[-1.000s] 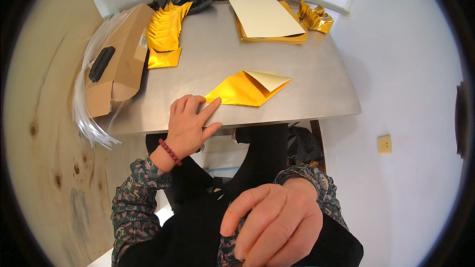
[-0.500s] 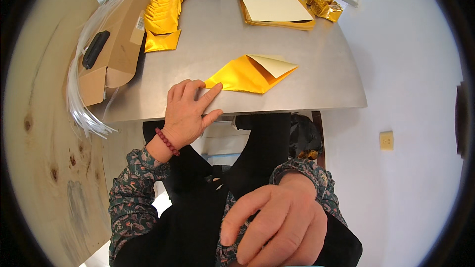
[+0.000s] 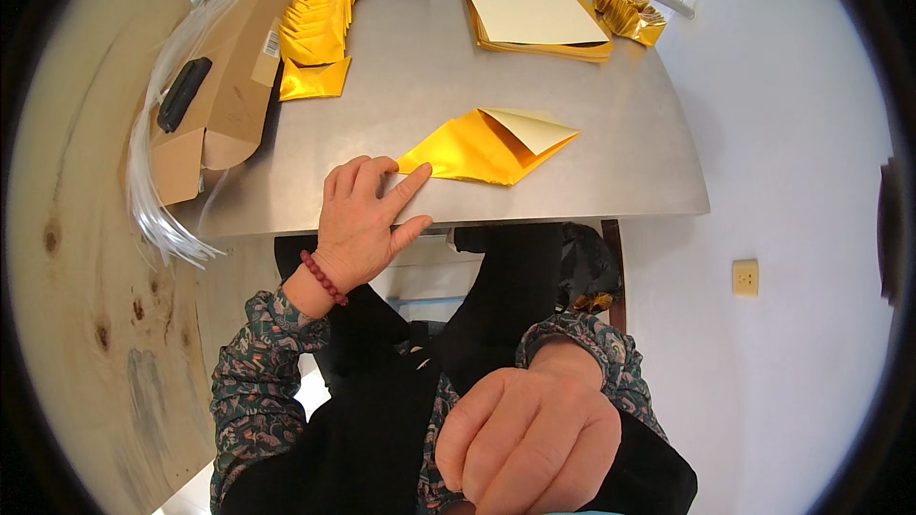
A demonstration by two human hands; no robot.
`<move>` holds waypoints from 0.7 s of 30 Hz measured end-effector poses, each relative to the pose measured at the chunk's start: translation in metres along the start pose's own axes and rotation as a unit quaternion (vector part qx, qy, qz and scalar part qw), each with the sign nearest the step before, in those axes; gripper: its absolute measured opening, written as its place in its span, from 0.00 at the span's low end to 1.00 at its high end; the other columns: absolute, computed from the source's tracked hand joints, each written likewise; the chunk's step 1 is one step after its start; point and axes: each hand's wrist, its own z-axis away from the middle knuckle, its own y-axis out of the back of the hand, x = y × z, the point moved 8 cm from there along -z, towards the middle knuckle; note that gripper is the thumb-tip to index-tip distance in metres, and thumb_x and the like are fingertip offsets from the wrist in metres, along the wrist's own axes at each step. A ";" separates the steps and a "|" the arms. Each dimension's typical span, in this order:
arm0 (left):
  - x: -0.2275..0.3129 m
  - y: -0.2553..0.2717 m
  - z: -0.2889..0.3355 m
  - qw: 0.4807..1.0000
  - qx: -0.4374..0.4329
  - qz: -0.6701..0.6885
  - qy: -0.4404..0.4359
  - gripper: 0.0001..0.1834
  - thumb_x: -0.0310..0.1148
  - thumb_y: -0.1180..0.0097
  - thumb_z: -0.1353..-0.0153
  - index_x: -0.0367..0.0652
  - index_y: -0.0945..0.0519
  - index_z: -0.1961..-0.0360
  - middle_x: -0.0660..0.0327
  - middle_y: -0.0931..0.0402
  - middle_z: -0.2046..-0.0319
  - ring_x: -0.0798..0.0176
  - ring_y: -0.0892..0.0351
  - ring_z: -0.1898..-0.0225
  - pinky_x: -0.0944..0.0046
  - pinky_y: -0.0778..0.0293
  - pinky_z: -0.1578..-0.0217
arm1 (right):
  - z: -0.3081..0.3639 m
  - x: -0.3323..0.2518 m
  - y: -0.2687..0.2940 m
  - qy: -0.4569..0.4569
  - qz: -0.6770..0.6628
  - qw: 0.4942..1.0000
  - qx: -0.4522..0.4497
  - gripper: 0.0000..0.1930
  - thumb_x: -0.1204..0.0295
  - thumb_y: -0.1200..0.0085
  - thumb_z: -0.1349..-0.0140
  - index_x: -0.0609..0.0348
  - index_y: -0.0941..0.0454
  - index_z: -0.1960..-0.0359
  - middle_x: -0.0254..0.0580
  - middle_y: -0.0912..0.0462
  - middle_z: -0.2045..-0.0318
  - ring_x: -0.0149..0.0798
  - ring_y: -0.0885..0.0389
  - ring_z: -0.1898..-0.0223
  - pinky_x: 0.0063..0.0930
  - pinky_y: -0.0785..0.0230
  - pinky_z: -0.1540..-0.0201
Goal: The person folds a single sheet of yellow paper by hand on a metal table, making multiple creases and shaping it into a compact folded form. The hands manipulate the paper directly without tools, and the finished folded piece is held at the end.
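On the metal table in front of me lies a folded sheet of gold foil paper [image 3: 463, 153], one flap raised at its right end and showing a cream underside. My left hand [image 3: 358, 215] rests at the table's front edge with its fingers spread, the index fingertip touching the paper's left corner. A dark red bead bracelet [image 3: 323, 277] circles that wrist. My right hand [image 3: 530, 439] is held up close to my body, away from the table. Its fingers are curled down and drawn together; the tips, and anything between them, are hidden.
A cardboard box [image 3: 229, 67] with clear plastic strips [image 3: 153, 205] and a black object [image 3: 184, 95] stands at the left. Beside it is a row of folded gold pieces [image 3: 320, 24]. A stack of sheets [image 3: 534, 5] and a bunched gold bundle [image 3: 630, 14] lie far right.
My right hand has curled its fingers further inward and shifted slightly. My left hand stays at the gold foil paper's corner, and the paper lies as before.
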 end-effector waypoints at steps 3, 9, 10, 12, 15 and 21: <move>0.000 0.000 0.000 1.000 -0.001 0.002 0.000 0.31 0.54 0.37 0.31 0.57 0.18 0.30 0.54 0.26 0.41 0.45 0.31 0.38 0.45 0.36 0.34 | 0.001 0.000 0.000 -0.003 0.004 1.000 -0.020 0.14 0.68 0.40 0.20 0.61 0.15 0.66 0.48 0.11 0.63 0.42 0.13 0.68 0.37 0.19 0.57; -0.001 0.000 0.000 1.000 -0.009 0.011 0.007 0.32 0.52 0.35 0.32 0.56 0.18 0.29 0.53 0.26 0.41 0.45 0.31 0.38 0.45 0.35 0.34 | 0.005 0.003 0.000 -0.020 0.020 0.999 -0.039 0.14 0.65 0.38 0.21 0.62 0.14 0.64 0.46 0.11 0.62 0.40 0.13 0.68 0.35 0.19 0.56; -0.002 0.001 0.000 1.000 -0.010 0.015 0.008 0.33 0.51 0.34 0.33 0.55 0.19 0.29 0.53 0.26 0.41 0.44 0.30 0.38 0.44 0.35 0.34 | 0.005 0.004 0.000 -0.022 0.018 0.999 -0.044 0.14 0.65 0.38 0.21 0.63 0.14 0.64 0.45 0.11 0.62 0.40 0.13 0.68 0.35 0.19 0.56; -0.002 0.001 0.000 0.999 -0.010 0.032 0.012 0.33 0.50 0.33 0.35 0.54 0.19 0.29 0.52 0.25 0.42 0.43 0.30 0.38 0.44 0.35 0.34 | 0.007 0.006 0.000 -0.034 0.006 0.998 -0.060 0.14 0.65 0.39 0.21 0.63 0.13 0.63 0.45 0.11 0.62 0.41 0.12 0.67 0.36 0.19 0.55; 0.000 0.003 -0.001 0.999 -0.004 0.034 0.008 0.33 0.49 0.33 0.35 0.54 0.18 0.30 0.52 0.25 0.42 0.43 0.30 0.39 0.43 0.35 0.34 | 0.005 0.005 0.000 -0.025 -0.008 0.996 -0.081 0.15 0.64 0.40 0.20 0.64 0.13 0.63 0.46 0.11 0.63 0.42 0.12 0.65 0.37 0.19 0.54; 0.002 0.006 -0.002 0.999 -0.003 0.031 0.009 0.33 0.52 0.33 0.34 0.54 0.17 0.30 0.52 0.25 0.42 0.43 0.30 0.39 0.43 0.35 0.34 | -0.006 0.004 0.005 -0.061 -0.035 0.984 -0.166 0.18 0.64 0.44 0.18 0.64 0.15 0.65 0.48 0.12 0.62 0.45 0.11 0.64 0.41 0.18 0.53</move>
